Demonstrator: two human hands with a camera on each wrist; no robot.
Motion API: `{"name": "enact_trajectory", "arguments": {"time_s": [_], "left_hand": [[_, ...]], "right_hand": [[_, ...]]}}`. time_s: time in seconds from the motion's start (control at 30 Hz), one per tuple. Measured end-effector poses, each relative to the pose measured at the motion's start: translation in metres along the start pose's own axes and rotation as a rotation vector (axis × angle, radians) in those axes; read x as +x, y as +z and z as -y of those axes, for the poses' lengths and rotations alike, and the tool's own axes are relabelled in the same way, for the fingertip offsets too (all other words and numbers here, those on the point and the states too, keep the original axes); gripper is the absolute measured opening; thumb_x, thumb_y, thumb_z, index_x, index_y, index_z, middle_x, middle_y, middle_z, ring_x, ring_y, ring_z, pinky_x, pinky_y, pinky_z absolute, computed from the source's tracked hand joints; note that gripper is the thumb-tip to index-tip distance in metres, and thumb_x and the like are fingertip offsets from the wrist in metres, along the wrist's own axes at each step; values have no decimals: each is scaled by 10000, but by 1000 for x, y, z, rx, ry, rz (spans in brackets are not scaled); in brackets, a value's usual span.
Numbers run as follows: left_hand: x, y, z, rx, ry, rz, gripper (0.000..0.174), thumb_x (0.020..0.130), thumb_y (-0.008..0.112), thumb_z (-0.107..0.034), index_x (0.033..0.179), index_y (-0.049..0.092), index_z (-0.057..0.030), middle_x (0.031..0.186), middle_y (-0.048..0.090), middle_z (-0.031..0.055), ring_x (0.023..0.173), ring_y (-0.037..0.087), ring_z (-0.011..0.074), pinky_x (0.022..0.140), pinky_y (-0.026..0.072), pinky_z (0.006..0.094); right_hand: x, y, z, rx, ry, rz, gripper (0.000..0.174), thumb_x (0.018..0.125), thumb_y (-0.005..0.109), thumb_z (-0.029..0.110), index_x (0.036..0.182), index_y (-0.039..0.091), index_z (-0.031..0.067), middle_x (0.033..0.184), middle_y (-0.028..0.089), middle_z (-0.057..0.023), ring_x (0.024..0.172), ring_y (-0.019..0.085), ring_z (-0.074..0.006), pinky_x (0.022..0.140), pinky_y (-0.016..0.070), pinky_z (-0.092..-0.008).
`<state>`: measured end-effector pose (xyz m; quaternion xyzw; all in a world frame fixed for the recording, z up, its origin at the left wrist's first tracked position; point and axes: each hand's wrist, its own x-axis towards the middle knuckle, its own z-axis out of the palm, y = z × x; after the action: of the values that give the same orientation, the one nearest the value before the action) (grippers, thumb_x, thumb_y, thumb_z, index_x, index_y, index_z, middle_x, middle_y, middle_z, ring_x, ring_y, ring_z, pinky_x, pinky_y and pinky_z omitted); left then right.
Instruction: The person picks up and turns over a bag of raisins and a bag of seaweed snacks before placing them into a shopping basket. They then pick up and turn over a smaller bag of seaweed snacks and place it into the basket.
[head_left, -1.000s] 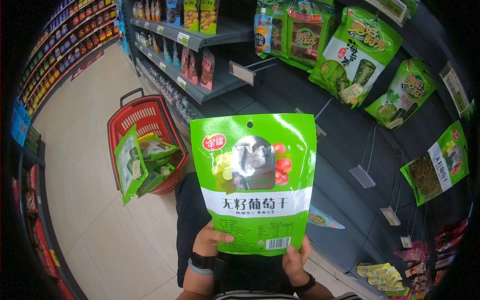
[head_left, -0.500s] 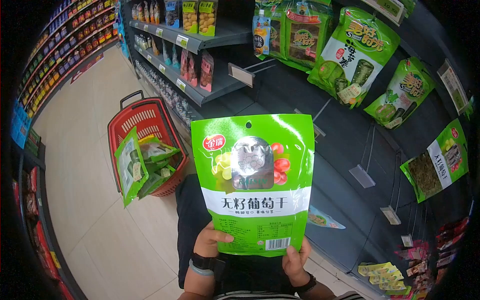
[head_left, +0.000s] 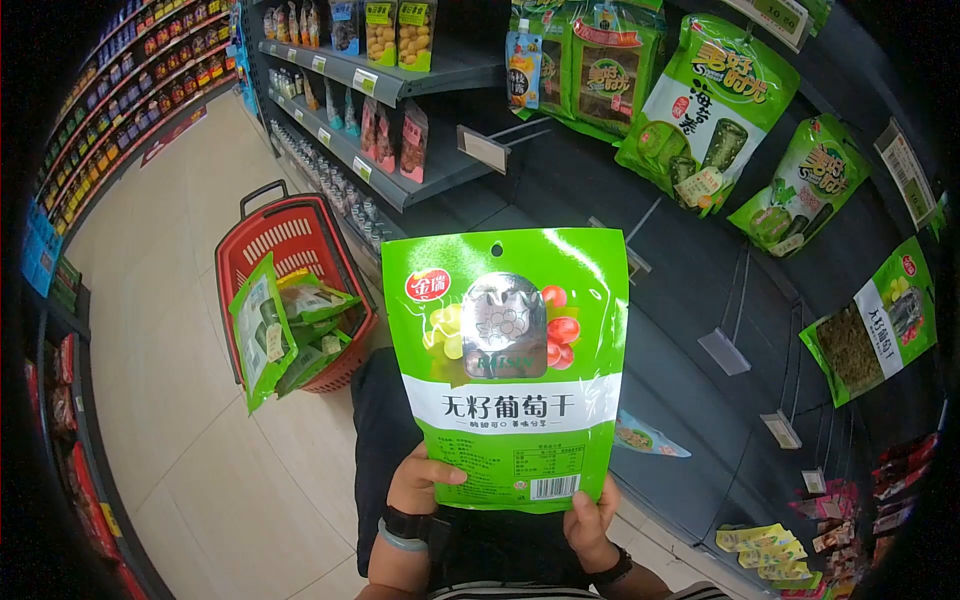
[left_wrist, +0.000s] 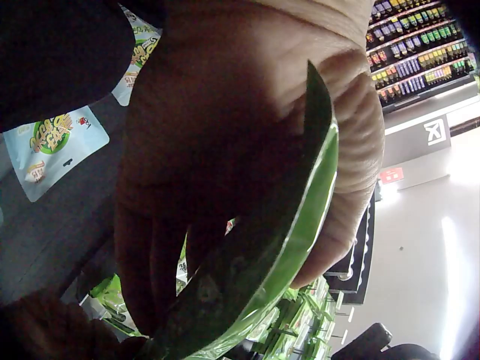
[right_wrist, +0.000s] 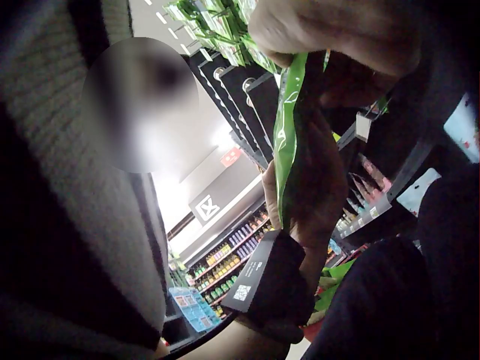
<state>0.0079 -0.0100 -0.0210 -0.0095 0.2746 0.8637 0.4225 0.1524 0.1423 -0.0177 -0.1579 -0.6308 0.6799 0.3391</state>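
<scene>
A green and white bag with grape pictures and a barcode faces the head camera, upright. The left hand grips its lower left corner, thumb on the printed face and the other fingers behind. At the lower right corner the right hand pinches the bag, thumb in front. In the left wrist view, the bag's edge lies between the thumb and fingers of the left hand. The right wrist view shows the bag edge-on, with the right hand at its upper end.
A red basket with several green bags stands on the floor at the left. Shelves hold small packets behind it. Green bags hang from hooks at the right, and a pale blue packet lies behind the held bag.
The held bag has shifted very slightly left in the head view since a second ago, and the glare on it has changed. Both hands keep their grip.
</scene>
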Motion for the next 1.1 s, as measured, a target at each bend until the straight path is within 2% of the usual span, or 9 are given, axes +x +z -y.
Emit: {"name": "enact_trajectory", "arguments": {"time_s": [0.4, 0.57, 0.63, 0.7, 0.73, 0.77, 0.87, 0.97, 1.1], "left_hand": [[4, 1, 4, 9, -35, 3, 649, 555, 613, 3, 1192, 506, 51, 1140, 595, 144, 1041, 554, 283, 933, 389, 342], [9, -3, 9, 65, 16, -59, 623, 556, 600, -53, 1166, 521, 46, 1109, 600, 139, 1000, 563, 285, 887, 435, 346], [15, -19, 24, 139, 238, -21, 611, 559, 584, -81, 1154, 527, 44, 1103, 598, 151, 996, 562, 291, 875, 449, 354], [24, -25, 15, 8, 35, 27, 647, 546, 554, -110, 1172, 512, 47, 1121, 587, 161, 1016, 552, 302, 887, 448, 374], [25, -12, 9, -51, -18, 97, 500, 641, 624, -98, 1115, 560, 48, 1048, 626, 132, 942, 590, 231, 834, 474, 347], [28, -92, 5, 213, -162, 54, 847, 752, 670, -300, 1399, 218, 8, 1415, 303, 200, 1306, 305, 354, 1081, 252, 430], [69, -70, 5, 313, -226, 147, 830, 761, 660, -292, 1396, 221, 12, 1410, 309, 203, 1300, 314, 353, 1078, 257, 430], [84, -37, 19, 368, -213, 224, 804, 774, 644, -281, 1392, 226, 19, 1403, 318, 207, 1291, 327, 353, 1074, 265, 429], [79, 3, 26, 449, -173, 278, 769, 792, 623, -265, 1386, 232, 29, 1394, 329, 213, 1279, 345, 353, 1068, 275, 428]], "right_hand": [[-2, -5, -2, 30, 40, 2, 400, 816, 546, 213, 1085, 512, -82, 985, 586, -113, 907, 544, -165, 816, 417, -294], [-3, -10, -9, -42, 1, 25, 306, 859, 557, 175, 1053, 546, -61, 874, 604, -81, 774, 553, -128, 677, 444, -277], [1, -6, 3, -62, 23, 15, 276, 861, 558, 146, 1051, 548, -54, 840, 597, -74, 735, 547, -111, 633, 433, -263], [7, -4, 10, -148, -15, 107, 223, 873, 555, 106, 1034, 541, -47, 745, 557, -67, 643, 523, -84, 535, 396, -250], [7, -1, 12, -83, 17, 103, 221, 868, 564, 96, 1036, 539, -46, 755, 554, -66, 655, 512, -96, 557, 393, -254], [9, 2, 13, -6, 41, 112, 221, 862, 573, 86, 1038, 537, -44, 764, 551, -66, 666, 501, -108, 578, 389, -258], [16, 5, 14, -47, -35, 55, 149, 868, 588, 96, 922, 515, -22, 727, 520, -88, 665, 513, -121, 568, 379, -285], [19, -2, 17, -10, -27, 76, 215, 868, 608, 113, 998, 536, -42, 803, 559, -77, 768, 530, -118, 647, 413, -279], [29, -17, 13, 196, 304, 103, 261, 908, 562, 150, 1098, 554, -29, 1025, 604, -52, 946, 523, -97, 796, 426, -256]]}}
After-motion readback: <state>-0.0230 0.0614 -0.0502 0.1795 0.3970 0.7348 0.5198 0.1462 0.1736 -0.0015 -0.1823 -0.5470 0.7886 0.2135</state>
